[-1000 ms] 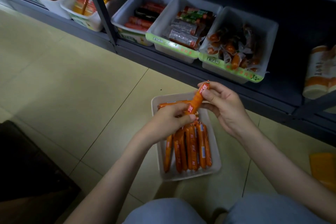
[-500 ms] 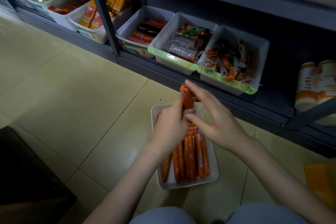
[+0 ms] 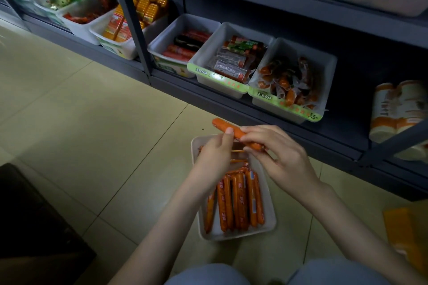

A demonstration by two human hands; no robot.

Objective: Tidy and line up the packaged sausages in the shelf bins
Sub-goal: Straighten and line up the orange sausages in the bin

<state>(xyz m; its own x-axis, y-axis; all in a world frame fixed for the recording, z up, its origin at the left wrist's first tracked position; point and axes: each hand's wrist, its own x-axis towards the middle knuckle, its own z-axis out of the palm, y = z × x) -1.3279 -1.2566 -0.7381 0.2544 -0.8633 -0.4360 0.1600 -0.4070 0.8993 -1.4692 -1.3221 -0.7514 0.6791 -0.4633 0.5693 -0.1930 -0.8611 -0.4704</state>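
Both hands, left hand [image 3: 214,154] and right hand [image 3: 281,157], pinching one orange sausage [image 3: 228,129] above white bin [image 3: 269,222] on floor; next likely laying it parallel beside near row.

A pale tiled floor [image 3: 92,122] carried a white tray [image 3: 269,227] of orange sausages near the person. Beyond it, the dark bottom shelf [image 3: 231,109] bore a row of white bins [image 3: 261,47], with wrapped rolls [image 3: 393,109] at far right.
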